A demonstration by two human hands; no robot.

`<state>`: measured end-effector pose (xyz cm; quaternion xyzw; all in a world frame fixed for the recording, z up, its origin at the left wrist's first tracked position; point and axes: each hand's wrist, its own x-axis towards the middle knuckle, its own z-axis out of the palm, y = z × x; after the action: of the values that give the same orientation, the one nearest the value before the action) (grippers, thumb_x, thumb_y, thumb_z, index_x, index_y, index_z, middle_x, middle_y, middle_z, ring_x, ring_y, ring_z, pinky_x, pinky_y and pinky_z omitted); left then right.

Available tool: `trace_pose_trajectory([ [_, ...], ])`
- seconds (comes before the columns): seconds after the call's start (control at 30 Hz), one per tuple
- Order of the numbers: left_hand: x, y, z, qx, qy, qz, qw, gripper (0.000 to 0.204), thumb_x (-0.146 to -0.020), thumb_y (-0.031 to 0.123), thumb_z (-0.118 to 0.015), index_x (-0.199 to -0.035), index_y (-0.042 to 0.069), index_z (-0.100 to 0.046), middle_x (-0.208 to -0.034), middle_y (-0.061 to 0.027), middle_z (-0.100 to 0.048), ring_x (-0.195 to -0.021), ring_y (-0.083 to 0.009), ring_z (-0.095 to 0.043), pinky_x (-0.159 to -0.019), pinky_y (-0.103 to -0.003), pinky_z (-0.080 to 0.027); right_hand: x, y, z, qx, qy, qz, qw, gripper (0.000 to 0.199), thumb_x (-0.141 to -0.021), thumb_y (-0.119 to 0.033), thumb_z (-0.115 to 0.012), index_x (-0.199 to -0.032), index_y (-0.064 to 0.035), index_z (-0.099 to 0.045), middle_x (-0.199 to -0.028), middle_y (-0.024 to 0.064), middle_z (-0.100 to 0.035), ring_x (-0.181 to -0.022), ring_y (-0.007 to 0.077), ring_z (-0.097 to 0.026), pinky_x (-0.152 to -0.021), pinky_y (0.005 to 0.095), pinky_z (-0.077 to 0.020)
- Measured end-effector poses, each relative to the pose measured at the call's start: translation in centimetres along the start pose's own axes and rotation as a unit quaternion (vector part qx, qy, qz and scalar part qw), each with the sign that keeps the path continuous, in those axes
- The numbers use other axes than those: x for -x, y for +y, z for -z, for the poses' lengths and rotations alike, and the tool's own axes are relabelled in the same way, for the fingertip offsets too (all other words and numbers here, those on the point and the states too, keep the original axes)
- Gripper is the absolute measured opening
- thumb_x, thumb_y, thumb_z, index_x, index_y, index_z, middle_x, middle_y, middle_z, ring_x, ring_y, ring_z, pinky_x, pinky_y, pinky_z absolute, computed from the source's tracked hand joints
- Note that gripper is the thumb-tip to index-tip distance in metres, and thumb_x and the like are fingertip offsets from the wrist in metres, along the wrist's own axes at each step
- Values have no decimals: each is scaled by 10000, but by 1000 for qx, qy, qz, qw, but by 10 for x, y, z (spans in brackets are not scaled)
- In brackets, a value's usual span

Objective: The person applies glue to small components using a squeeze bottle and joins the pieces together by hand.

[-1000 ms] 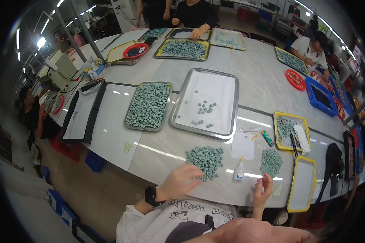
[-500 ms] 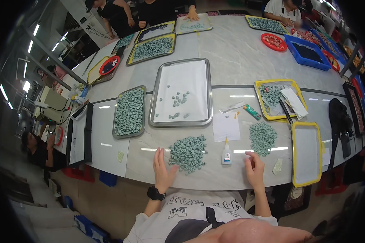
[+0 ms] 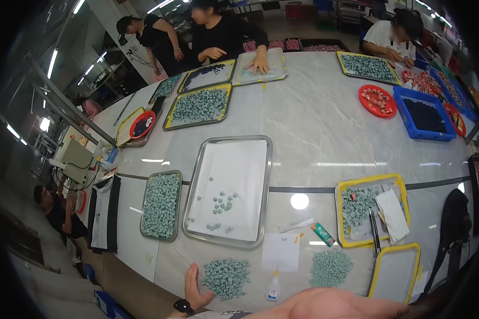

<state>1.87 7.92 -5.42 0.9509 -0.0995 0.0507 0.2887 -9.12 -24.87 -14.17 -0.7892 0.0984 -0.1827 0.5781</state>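
Note:
My left hand (image 3: 195, 290), with a dark watch (image 3: 183, 306) at its wrist, rests at the left edge of a pile of small green stone-like pieces (image 3: 226, 278). Its fingers are extended and apart, and its thumb comes close to the pile's lower edge. To the right of the pile stands a small white glue bottle (image 3: 273, 290) with a yellow tip. Its tip meets the lower part of a white paper sheet (image 3: 280, 254). A second pile of smaller, paler green pieces (image 3: 331, 268) lies farther right. My right hand is not visible.
Ahead is a metal tray (image 3: 239, 175) lined with white, holding several green pieces. A full tray (image 3: 161, 204) stands left of it. A yellow-rimmed tray (image 3: 364, 242) with tweezers (image 3: 375, 228) is at the right. Co-workers' hands, including one (image 3: 259, 63), work across the table.
The view has tilted up, so the table's things sit lower in the picture. My right hand has dropped out of sight. My left hand stays by the green pile.

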Motion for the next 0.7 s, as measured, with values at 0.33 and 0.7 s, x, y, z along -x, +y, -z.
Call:
trace_pose_trajectory([
  [0.33, 14, 2, 2, 30, 22, -36, 999, 865, -727, 241, -685, -1421, -55, -262, -1452, -253, -308, -1326, -395, -328, -1109, -421, -266, -36, -68, 24, -8, 6, -46, 999, 130, -855, -29, -595, -975, -10, -641, -657, 21, -544, -565, 79, -471, -517, 234, -385],
  [0.7, 18, 3, 3, -25, 10, -93, 995, 1050, -678, 389, -775, -1454, -19, -197, -1507, -240, -207, -1376, -384, -251, -1119, -474, -217, -36, -70, 19, -2, -30, -6, 1000, 195, -877, -40, -570, -1067, -28, -610, -698, -25, -509, -620, 45, -448, -551, 195, -362],
])
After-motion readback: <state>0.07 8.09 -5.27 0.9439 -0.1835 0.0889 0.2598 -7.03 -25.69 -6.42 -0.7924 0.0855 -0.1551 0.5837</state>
